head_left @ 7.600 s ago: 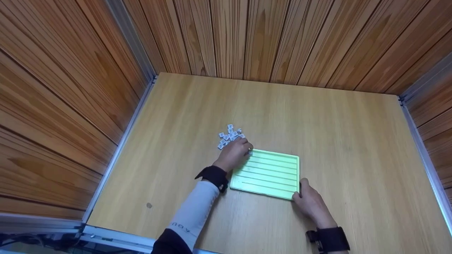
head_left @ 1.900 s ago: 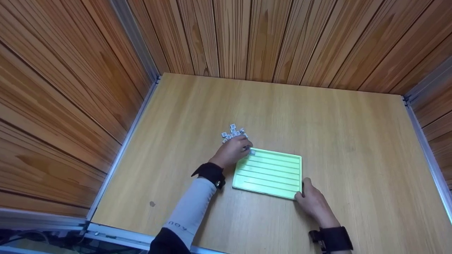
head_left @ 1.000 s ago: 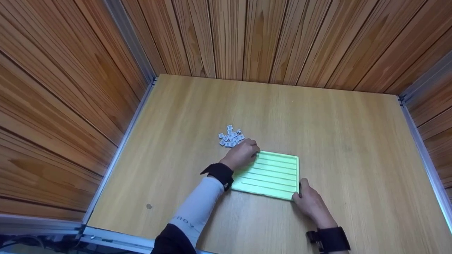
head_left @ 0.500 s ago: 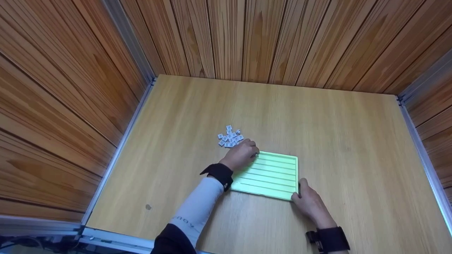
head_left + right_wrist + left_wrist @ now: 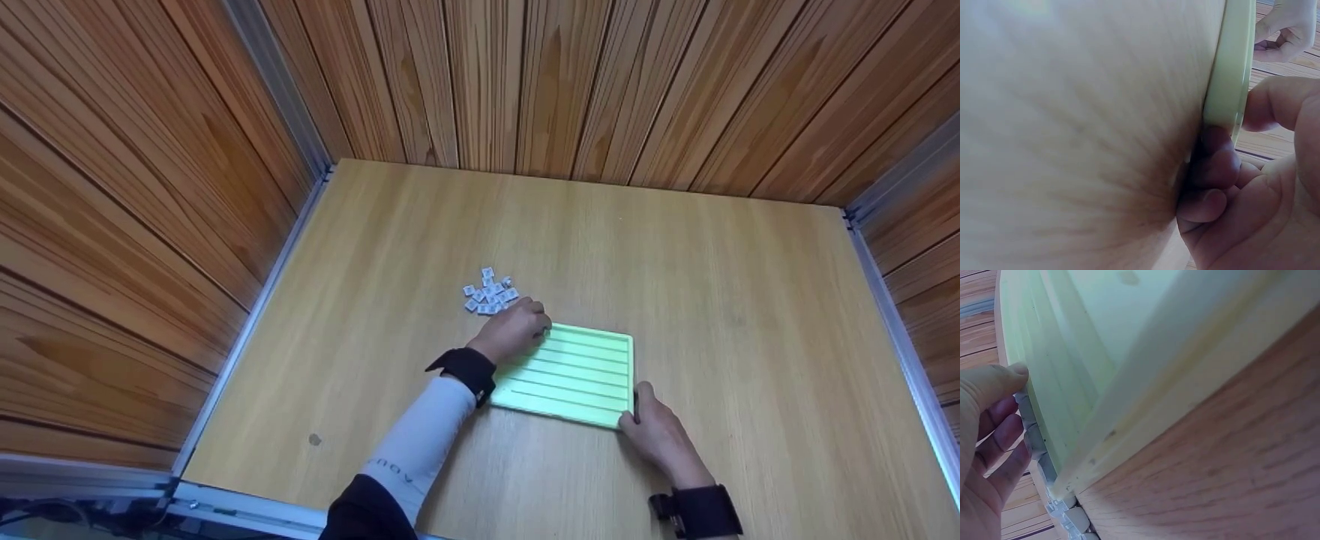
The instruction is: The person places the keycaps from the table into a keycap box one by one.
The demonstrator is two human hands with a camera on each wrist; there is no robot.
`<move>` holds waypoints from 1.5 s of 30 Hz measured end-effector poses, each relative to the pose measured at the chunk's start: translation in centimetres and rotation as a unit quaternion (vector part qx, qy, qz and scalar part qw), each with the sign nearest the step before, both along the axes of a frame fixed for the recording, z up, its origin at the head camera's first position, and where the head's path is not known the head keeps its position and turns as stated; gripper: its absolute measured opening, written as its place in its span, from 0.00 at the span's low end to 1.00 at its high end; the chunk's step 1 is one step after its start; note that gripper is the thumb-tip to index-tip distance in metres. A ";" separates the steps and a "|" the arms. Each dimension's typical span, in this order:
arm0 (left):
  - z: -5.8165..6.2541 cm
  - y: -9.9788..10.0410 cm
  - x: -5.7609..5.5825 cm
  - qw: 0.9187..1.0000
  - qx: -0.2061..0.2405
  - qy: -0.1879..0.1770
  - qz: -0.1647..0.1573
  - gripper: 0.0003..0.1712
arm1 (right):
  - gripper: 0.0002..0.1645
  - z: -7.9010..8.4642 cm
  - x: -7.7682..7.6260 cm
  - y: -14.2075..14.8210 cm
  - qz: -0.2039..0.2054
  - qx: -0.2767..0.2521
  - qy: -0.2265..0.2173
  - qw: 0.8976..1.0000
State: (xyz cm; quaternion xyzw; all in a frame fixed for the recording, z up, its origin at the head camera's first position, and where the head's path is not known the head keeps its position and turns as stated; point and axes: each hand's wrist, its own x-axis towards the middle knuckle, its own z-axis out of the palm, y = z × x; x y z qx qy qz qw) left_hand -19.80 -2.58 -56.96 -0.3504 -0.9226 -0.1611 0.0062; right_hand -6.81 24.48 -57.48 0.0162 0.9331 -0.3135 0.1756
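The light green ridged tray (image 5: 574, 375) lies on the table. My left hand (image 5: 514, 330) is at its far left part, covering that corner in the head view. In the left wrist view, my left thumb and fingers (image 5: 1002, 439) pinch a small grey keycap-like block at the tray's edge. More grey blocks (image 5: 1035, 441) line that edge towards the corner; whether they sit in the groove I cannot tell. With my right hand (image 5: 664, 435) I grip the tray's near right corner. In the right wrist view, the thumb is on one side of the rim (image 5: 1227, 73) and curled fingers are under it.
A loose pile of small whitish square pieces (image 5: 491, 291) lies just beyond my left hand, close to the tray's far left corner. Wooden panels (image 5: 555, 90) stand behind and at both sides of the table (image 5: 720, 300). A dark spot (image 5: 314, 440) marks the tabletop at the left.
Since the earliest frame, my left hand has shifted slightly right along the tray's far edge. A block visible there 1.9 s ago is now covered. The last second shows almost no movement.
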 end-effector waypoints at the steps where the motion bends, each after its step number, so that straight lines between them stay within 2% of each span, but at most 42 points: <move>1: 0.0 0.0 0.0 1.000 0.002 -0.001 0.000 0.06 | 0.15 0.0 0.0 0.0 0.000 -0.001 -0.001 1.000; 11: 0.0 0.0 0.4 1.000 0.007 0.022 0.004 0.07 | 0.16 0.0 0.2 -0.2 0.004 -0.002 -0.006 1.000; 19: -0.1 -0.7 0.4 0.999 0.027 0.024 0.001 0.07 | 0.19 0.0 0.3 -0.1 0.008 0.003 -0.003 1.000; 22: 0.2 -1.6 0.1 0.999 0.039 0.024 0.018 0.08 | 0.18 0.0 0.2 -0.1 0.010 0.000 0.000 1.000; 25: 0.6 -2.8 -0.1 0.997 0.056 0.005 0.047 0.11 | 0.17 0.0 0.2 0.0 0.009 -0.002 -0.001 1.000; 32: 1.0 -5.7 -0.4 0.993 0.059 -0.015 0.102 0.12 | 0.17 0.2 0.1 0.1 0.008 -0.005 -0.002 1.000; 39: 0.5 -7.7 -0.2 0.990 0.070 -0.001 0.119 0.13 | 0.19 0.1 0.2 0.2 0.011 -0.005 0.008 1.000; 45: -0.1 -9.1 0.1 0.989 0.055 0.004 0.134 0.16 | 0.19 0.0 0.3 0.1 0.014 0.003 0.018 1.000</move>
